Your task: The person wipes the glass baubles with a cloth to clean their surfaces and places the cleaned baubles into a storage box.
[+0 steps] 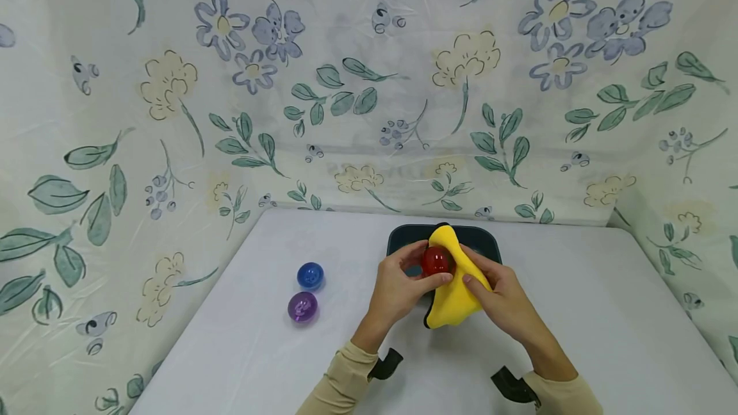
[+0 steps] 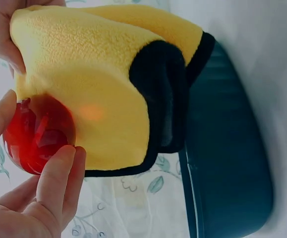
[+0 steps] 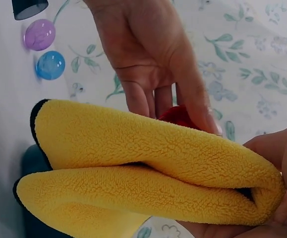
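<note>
- We wipe the red ball (image 1: 435, 260), gripped in our left hand (image 1: 399, 288), with the yellow cloth (image 1: 455, 287) our right hand (image 1: 503, 300) pinches
- Next, we judge, turn the ball to bare unwiped sides

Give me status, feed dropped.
Left hand grips red ball. Right hand holds yellow cloth against it. Nothing obstructing.

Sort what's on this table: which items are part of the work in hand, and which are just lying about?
In hand:
red ball, gripped by the left hand
yellow cloth, held by the right hand against the ball

Lying about:
blue ball, left of the hands on the white table
purple ball, just in front of it
dark tray, behind the cloth
</note>
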A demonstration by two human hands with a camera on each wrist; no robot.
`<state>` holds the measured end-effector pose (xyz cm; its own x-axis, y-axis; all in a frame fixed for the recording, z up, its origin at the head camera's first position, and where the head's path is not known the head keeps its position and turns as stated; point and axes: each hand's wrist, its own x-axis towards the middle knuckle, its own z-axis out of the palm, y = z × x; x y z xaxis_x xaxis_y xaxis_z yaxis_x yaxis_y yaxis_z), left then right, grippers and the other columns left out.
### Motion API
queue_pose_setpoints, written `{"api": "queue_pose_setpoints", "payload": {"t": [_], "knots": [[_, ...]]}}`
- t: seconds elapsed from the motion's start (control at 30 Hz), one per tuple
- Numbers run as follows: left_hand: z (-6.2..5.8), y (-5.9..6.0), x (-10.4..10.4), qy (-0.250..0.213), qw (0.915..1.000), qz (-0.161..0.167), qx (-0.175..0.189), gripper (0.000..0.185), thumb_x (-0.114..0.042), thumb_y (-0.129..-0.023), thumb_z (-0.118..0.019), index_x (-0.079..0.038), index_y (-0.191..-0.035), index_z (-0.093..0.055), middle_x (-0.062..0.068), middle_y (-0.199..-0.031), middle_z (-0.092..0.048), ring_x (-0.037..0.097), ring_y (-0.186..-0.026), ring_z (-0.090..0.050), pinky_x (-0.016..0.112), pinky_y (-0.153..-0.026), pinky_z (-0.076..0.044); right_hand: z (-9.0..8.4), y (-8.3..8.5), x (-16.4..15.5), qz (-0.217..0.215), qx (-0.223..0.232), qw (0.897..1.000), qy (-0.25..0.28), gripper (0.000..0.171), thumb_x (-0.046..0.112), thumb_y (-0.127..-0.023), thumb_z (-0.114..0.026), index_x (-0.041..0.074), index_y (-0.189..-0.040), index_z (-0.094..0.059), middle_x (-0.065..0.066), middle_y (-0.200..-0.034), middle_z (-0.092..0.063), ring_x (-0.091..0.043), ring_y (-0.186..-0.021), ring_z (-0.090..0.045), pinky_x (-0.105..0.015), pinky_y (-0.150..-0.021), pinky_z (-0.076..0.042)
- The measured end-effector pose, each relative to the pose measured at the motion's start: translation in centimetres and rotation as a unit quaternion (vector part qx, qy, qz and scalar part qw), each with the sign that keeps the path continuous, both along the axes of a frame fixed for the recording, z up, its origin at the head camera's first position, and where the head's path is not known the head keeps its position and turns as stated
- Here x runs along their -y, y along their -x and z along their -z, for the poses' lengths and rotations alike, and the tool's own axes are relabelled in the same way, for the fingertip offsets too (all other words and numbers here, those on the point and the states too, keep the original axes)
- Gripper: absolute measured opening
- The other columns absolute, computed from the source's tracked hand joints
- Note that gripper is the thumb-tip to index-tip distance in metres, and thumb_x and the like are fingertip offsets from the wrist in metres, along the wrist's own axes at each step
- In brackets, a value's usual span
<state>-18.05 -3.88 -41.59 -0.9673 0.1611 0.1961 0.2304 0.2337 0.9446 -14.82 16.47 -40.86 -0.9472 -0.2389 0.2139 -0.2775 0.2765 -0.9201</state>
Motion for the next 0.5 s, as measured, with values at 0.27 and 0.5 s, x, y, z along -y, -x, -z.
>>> {"api": "queue_pose_setpoints", "payload": {"t": [0.27,0.5], "knots": [[-0.03,0.15,0.37,0.015,0.9999,0.003,-0.004,0.060,-0.034,-0.085,-0.086,-0.009,-0.136,-0.067,0.009,-0.129,-0.072,0.026,-0.114,-0.069,0.036,-0.094,-0.063,-0.51,-0.33,0.25,0.003,-0.006,1.000,-0.015,0.052,0.003,-0.104,-0.054,0.001,-0.155,-0.044,-0.028,-0.144,-0.058,-0.026,-0.100,-0.069,-0.027,-0.089,-0.063],[-0.10,0.21,0.77,0.036,0.9992,0.012,-0.012,0.059,-0.035,-0.083,-0.088,-0.006,-0.130,-0.070,0.010,-0.124,-0.075,0.026,-0.106,-0.073,0.042,-0.094,-0.063,-0.82,-0.73,0.28,0.004,-0.033,0.999,-0.039,0.050,0.002,-0.104,-0.054,0.002,-0.154,-0.046,-0.027,-0.148,-0.056,-0.024,-0.099,-0.067,-0.021,-0.088,-0.060]]}}
